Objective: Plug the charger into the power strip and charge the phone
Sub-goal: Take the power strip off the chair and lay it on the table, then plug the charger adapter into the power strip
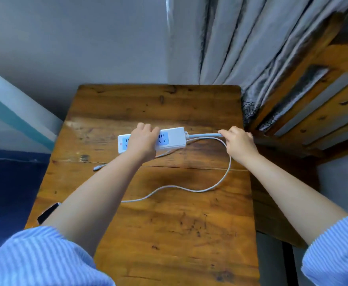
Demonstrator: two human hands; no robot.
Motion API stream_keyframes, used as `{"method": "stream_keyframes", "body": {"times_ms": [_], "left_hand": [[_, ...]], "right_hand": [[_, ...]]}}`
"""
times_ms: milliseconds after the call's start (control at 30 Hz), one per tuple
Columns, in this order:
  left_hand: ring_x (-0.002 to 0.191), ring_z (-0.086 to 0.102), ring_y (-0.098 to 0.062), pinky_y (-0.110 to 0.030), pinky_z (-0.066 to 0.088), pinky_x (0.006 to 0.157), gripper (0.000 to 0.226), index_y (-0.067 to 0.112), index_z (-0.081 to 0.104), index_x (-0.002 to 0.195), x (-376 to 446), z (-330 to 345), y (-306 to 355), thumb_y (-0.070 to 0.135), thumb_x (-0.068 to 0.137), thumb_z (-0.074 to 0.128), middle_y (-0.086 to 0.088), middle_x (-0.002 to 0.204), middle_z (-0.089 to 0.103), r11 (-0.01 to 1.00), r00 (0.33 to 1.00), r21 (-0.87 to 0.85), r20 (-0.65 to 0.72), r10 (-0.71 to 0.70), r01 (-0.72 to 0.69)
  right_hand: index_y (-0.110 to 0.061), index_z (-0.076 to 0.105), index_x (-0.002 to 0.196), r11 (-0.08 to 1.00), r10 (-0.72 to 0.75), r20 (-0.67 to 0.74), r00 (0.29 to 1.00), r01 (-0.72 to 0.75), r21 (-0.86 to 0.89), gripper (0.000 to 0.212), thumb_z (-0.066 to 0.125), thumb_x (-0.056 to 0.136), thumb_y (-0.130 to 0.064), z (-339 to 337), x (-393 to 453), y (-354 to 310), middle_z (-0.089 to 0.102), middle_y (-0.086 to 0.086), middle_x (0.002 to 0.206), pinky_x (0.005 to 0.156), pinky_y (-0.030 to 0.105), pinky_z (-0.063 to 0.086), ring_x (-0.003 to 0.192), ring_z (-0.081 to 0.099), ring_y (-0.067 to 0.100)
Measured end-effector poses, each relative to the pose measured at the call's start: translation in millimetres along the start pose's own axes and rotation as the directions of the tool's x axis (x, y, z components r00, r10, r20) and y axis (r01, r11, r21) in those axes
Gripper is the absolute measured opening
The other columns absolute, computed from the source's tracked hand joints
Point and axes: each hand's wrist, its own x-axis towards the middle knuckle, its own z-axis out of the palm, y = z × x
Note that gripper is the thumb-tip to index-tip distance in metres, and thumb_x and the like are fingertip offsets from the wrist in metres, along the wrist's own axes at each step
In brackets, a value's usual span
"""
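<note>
left hand (143, 140) flat over power strip (174, 138) mid-section, fingers curled on its far edge; right hand (240, 141) pinching the strip's thick cord (205, 135). thin charger cable (191, 189) loops nearer, phone (48, 212) under left forearm at table (169, 234) edge

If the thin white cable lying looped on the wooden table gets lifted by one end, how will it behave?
The thin white cable will probably be floppy: it lies in loose curves across the brown wooden table. It likely weighs little, being so slim, and would trail and drag instead of lifting whole. Its free connector end may swing.
</note>
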Motion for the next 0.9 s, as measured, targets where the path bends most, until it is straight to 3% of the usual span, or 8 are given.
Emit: {"method": "stream_keyframes", "body": {"times_ms": [167, 433, 600, 667, 767, 900], "left_hand": [[0.115, 0.040, -0.027, -0.039, 0.040, 0.098, 0.071, 0.016, 0.031, 0.136, 64, 10, -16, 0.020, 0.076, 0.068, -0.011, 0.127, 0.049, 0.998, 0.998, -0.030, -0.034, 0.061, -0.062], [0.114, 0.039, -0.032, -0.040, 0.040, 0.096, 0.061, 0.011, 0.036, 0.133, 138, 50, -33, 0.017, 0.078, 0.063, -0.016, 0.125, 0.049, 0.990, 0.991, -0.042, -0.005, 0.132, -0.132], [0.119, 0.036, -0.035, -0.042, 0.036, 0.099, 0.065, 0.007, 0.033, 0.134, 148, 57, -45, 0.021, 0.079, 0.064, -0.018, 0.131, 0.045, 0.969, 0.977, -0.130, -0.013, 0.212, -0.211], [0.126, 0.032, -0.035, -0.042, 0.031, 0.106, 0.070, 0.007, 0.029, 0.138, 137, 58, -54, 0.024, 0.080, 0.063, -0.018, 0.139, 0.040, 0.948, 0.971, -0.211, -0.078, 0.227, -0.238], [0.129, 0.030, -0.034, -0.041, 0.027, 0.109, 0.061, 0.005, 0.034, 0.137, 102, 70, -79, 0.021, 0.084, 0.059, -0.017, 0.141, 0.040, 0.906, 0.967, -0.352, -0.177, 0.182, -0.235], [0.123, 0.039, -0.035, -0.040, 0.032, 0.105, 0.042, 0.002, 0.051, 0.125, 40, 93, -127, 0.010, 0.085, 0.055, -0.020, 0.130, 0.052, 0.870, 0.992, -0.479, -0.097, 0.078, -0.115]], "right_hand": [[-0.020, 0.049, 0.127, 0.986, 0.131, -0.078, 0.988, -0.138, -0.091, 0.042, 0.037, 0.092, 0.000, 14, 54, -1, 0.055, 0.016, 0.117, 0.096, 0.042, 0.036, 0.112, 0.046, 0.034], [-0.019, 0.053, 0.124, 0.946, 0.283, -0.159, 0.946, -0.303, -0.118, 0.041, 0.038, 0.091, -0.001, 52, 107, -7, 0.056, 0.017, 0.122, 0.104, 0.045, 0.027, 0.117, 0.042, 0.035], [-0.014, 0.042, 0.132, 0.916, 0.347, -0.134, 0.928, -0.367, -0.165, 0.045, 0.039, 0.089, 0.000, 59, 105, -19, 0.046, 0.018, 0.135, 0.113, 0.054, 0.014, 0.129, 0.034, 0.034], [-0.009, 0.040, 0.132, 0.931, 0.304, -0.180, 0.935, -0.332, -0.153, 0.046, 0.043, 0.088, 0.001, 61, 94, -33, 0.041, 0.020, 0.140, 0.113, 0.055, 0.014, 0.133, 0.029, 0.034], [0.000, 0.052, 0.121, 0.981, 0.163, -0.228, 0.960, -0.182, -0.061, 0.036, 0.050, 0.085, 0.003, 72, 64, -70, 0.050, 0.024, 0.131, 0.108, 0.055, 0.026, 0.128, 0.039, 0.038], [0.007, 0.067, 0.090, 0.986, -0.094, -0.081, 0.992, 0.104, 0.131, 0.017, 0.063, 0.074, 0.009, 89, 19, -141, 0.070, 0.027, 0.092, 0.085, 0.051, 0.051, 0.091, 0.064, 0.042]]}}
